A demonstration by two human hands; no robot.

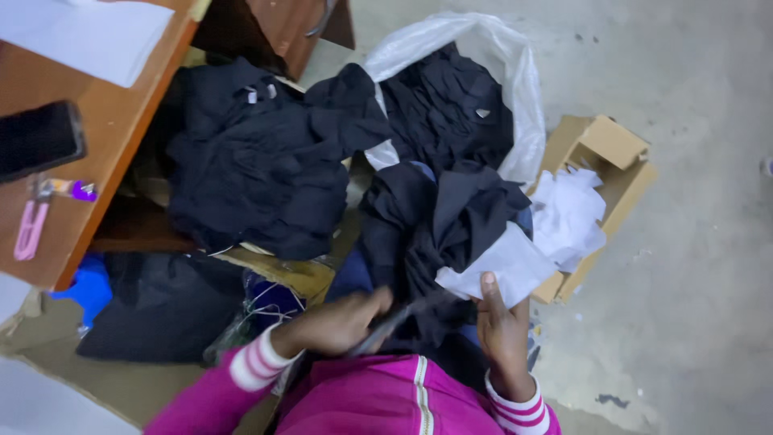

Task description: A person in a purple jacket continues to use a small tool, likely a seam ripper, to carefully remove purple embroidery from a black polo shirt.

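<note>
Underfoot lies a grey concrete floor (692,266), scuffed and speckled, with a flattened sheet of cardboard (105,379) at lower left. A brown wooden counter (88,153) fills the upper left corner; on it rest a dark phone (36,138), a white sheet of paper (84,32) and a pink clip-like tool (32,229). Beside the counter sits a heap of black garments (258,161), and a clear plastic bag (515,80) on the floor holds more dark clothing. An open cardboard box (612,157) to the right contains crumpled white papers (572,213).

On the person's lap lies a black garment (443,225), just below the bag. The left hand (338,322) has its fingers closed around a dark slim tool (403,314); what kind it is cannot be told through the blur. The right hand (503,330) pinches a white paper piece (503,266) against the garment, thumb on top.
</note>
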